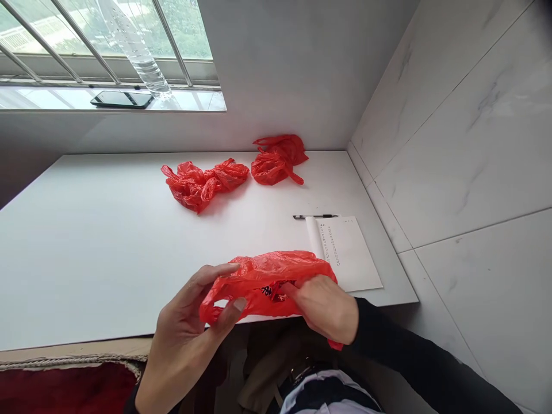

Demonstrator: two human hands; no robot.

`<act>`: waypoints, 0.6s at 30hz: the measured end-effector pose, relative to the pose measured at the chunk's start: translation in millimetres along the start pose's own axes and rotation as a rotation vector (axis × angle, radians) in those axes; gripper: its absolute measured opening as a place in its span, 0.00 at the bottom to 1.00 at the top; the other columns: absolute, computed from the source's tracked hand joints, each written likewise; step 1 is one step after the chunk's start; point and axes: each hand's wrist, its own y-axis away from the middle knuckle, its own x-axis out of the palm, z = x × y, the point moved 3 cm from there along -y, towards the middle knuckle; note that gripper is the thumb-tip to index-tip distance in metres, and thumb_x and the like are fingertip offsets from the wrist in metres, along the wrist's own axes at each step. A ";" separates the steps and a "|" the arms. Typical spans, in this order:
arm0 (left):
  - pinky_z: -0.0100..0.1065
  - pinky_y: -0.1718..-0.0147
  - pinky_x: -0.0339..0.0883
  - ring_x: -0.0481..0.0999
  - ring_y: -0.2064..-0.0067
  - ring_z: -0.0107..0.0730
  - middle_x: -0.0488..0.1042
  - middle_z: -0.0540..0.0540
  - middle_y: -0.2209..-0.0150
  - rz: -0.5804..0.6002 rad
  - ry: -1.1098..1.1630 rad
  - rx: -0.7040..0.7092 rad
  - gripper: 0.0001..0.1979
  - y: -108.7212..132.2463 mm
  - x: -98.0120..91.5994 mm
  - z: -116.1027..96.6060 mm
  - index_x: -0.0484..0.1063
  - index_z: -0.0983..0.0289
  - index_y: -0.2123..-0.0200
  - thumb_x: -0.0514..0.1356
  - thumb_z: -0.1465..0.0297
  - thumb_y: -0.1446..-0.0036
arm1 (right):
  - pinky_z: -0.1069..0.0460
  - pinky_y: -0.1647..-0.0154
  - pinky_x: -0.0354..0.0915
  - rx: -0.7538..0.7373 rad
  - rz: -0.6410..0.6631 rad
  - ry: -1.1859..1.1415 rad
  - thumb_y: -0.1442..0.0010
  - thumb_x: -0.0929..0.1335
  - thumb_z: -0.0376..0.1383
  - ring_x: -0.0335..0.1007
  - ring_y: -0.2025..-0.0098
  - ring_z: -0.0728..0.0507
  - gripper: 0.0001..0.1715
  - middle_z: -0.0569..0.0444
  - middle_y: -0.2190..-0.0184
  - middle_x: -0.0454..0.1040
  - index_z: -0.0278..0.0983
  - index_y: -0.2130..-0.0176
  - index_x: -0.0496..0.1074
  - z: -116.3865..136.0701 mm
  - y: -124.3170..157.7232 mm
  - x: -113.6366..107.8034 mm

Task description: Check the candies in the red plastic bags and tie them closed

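At the front edge of the table, my left hand (194, 322) grips one side of a red plastic bag (276, 267), thumb and fingers closed on its thin film. The bag's mouth faces me and gapes open. My right hand (330, 305) reaches into it from the right, its fingers hidden by the plastic and the things inside. Small dark, patterned items (268, 291) show in the opening, too little seen to name.
Two crumpled red plastic bags, a left one (194, 187) and a right one (280, 161), lie at the table's back. A notepad (357, 253) with handwriting and a black pen (317, 217) are on the right. On the windowsill are a phone (121, 99) and a water bottle (144, 60).
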 end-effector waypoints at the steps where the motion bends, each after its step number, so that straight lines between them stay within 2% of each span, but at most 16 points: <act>1: 0.35 0.54 0.72 0.78 0.57 0.43 0.79 0.55 0.58 -0.030 0.011 -0.021 0.18 2.4 0.0 -1.4 0.80 0.53 0.55 0.72 0.62 0.51 | 0.47 0.64 0.66 -0.023 0.047 0.009 0.37 0.66 0.30 0.73 0.67 0.40 0.11 0.49 0.70 0.76 0.36 0.55 0.75 1.0 5.9 -9.2; 3: 0.37 0.49 0.72 0.78 0.52 0.45 0.78 0.55 0.53 -0.031 0.053 -0.064 0.26 8.1 1.0 -3.6 0.77 0.51 0.48 0.72 0.61 0.53 | 0.46 0.57 0.68 -0.121 0.101 -0.034 0.33 0.66 0.39 0.73 0.60 0.39 0.16 0.49 0.61 0.77 0.38 0.48 0.72 1.4 22.1 -27.5; 4: 0.37 0.47 0.72 0.77 0.49 0.46 0.77 0.55 0.50 -0.012 0.073 -0.081 0.31 10.5 1.3 -3.7 0.75 0.49 0.44 0.72 0.61 0.54 | 0.44 0.51 0.68 -0.181 0.115 -0.071 0.35 0.69 0.42 0.72 0.56 0.39 0.22 0.49 0.56 0.76 0.40 0.43 0.70 0.4 31.1 -33.9; 6: 0.36 0.44 0.70 0.75 0.45 0.45 0.75 0.54 0.45 0.032 0.090 -0.097 0.35 12.6 -0.3 -1.7 0.71 0.46 0.39 0.72 0.61 0.52 | 0.40 0.38 0.63 -0.256 0.136 -0.092 0.43 0.76 0.41 0.70 0.49 0.38 0.38 0.49 0.50 0.73 0.43 0.37 0.64 -5.1 47.2 -37.8; 7: 0.35 0.44 0.70 0.75 0.45 0.44 0.74 0.54 0.45 0.063 0.077 -0.088 0.34 11.8 -1.9 0.4 0.70 0.45 0.39 0.71 0.61 0.50 | 0.38 0.34 0.59 -0.255 0.130 -0.070 0.45 0.76 0.37 0.69 0.47 0.38 0.41 0.49 0.48 0.73 0.43 0.36 0.63 -9.4 53.0 -36.0; 9: 0.34 0.47 0.71 0.76 0.50 0.41 0.75 0.56 0.49 0.178 0.020 -0.017 0.28 6.9 -4.3 4.9 0.74 0.46 0.41 0.68 0.63 0.46 | 0.37 0.32 0.56 -0.218 0.089 -0.007 0.44 0.72 0.27 0.69 0.47 0.38 0.31 0.49 0.49 0.73 0.41 0.42 0.69 -18.9 59.3 -29.4; 11: 0.33 0.54 0.74 0.76 0.56 0.40 0.75 0.57 0.56 0.301 -0.067 0.106 0.20 0.9 -5.3 8.2 0.79 0.48 0.46 0.66 0.65 0.43 | 0.37 0.32 0.58 -0.183 0.026 0.035 0.42 0.67 0.22 0.71 0.50 0.40 0.20 0.50 0.55 0.74 0.39 0.53 0.73 -26.3 60.7 -25.4; 13: 0.33 0.59 0.72 0.75 0.58 0.40 0.73 0.57 0.60 0.319 -0.156 0.231 0.13 -3.7 -6.0 8.4 0.83 0.50 0.54 0.65 0.68 0.42 | 0.36 0.34 0.60 -0.174 -0.042 0.045 0.40 0.63 0.20 0.72 0.56 0.42 0.18 0.51 0.60 0.73 0.38 0.58 0.74 -29.8 60.7 -28.6; 15: 0.32 0.59 0.71 0.73 0.53 0.42 0.72 0.58 0.58 0.217 -0.197 0.302 0.07 -5.8 -6.8 5.2 0.84 0.53 0.61 0.64 0.68 0.41 | 0.38 0.39 0.66 -0.168 -0.105 0.002 0.37 0.61 0.21 0.72 0.58 0.42 0.18 0.51 0.62 0.72 0.38 0.57 0.74 -30.3 62.0 -38.5; 18: 0.32 0.50 0.69 0.69 0.41 0.46 0.73 0.56 0.50 0.084 -0.066 0.241 0.07 -5.8 -6.7 -1.3 0.80 0.55 0.66 0.61 0.65 0.37 | 0.49 0.58 0.74 -0.124 -0.194 -0.188 0.32 0.60 0.24 0.72 0.62 0.45 0.18 0.50 0.59 0.72 0.40 0.52 0.72 -28.9 67.1 -58.5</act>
